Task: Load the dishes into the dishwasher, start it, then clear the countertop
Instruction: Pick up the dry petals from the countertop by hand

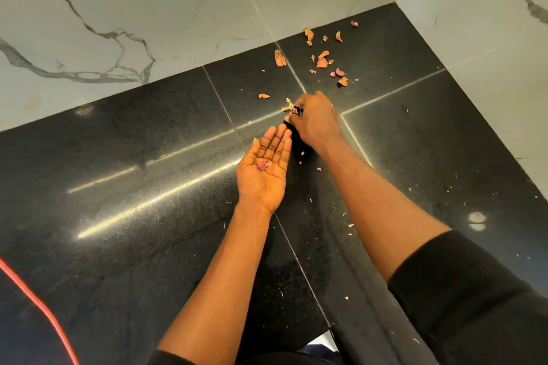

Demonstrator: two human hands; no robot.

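Pinching a scrap off the counter, the right hand is nearer the peels lying beyond it toward the wall; left hand lies palm-up, fingers straight, cradling bits

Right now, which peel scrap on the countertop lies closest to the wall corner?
The small pinkish scrap, lying alone at the back right, beyond all the orange scraps.
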